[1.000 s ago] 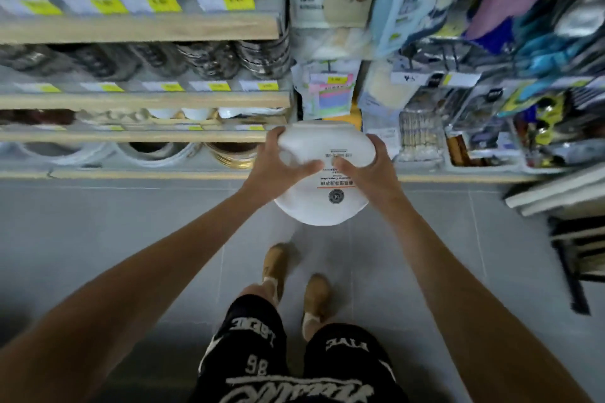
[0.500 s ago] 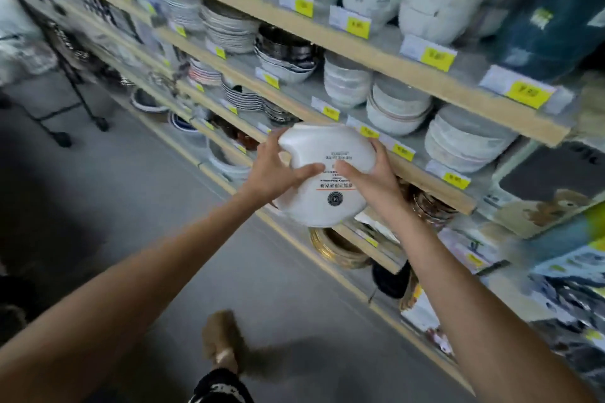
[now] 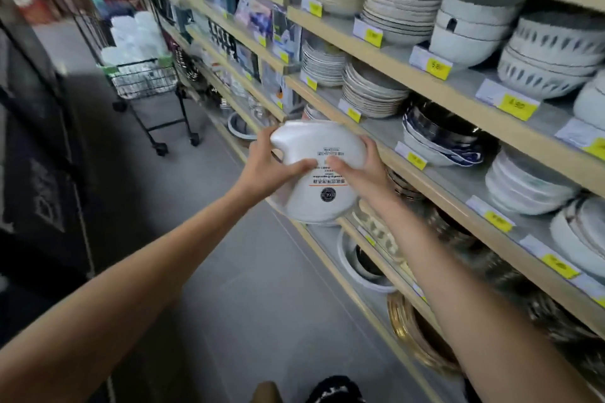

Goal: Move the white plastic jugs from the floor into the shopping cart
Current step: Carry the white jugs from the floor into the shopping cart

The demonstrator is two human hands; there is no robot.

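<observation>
I hold the white jug (image 3: 314,173) in the air by the bowl shelves (image 3: 458,98). It points up and away from me, with its label upside down. My left hand (image 3: 265,167) and right hand (image 3: 363,167) curl round its sides, thumbs pressing the front.

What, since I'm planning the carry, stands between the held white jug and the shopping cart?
Nothing visible. The left hand and right hand hold the white plastic jug; open grey floor runs from there to the black wire shopping cart up the aisle. Wooden shelves of bowls only flank the route's right side.
</observation>
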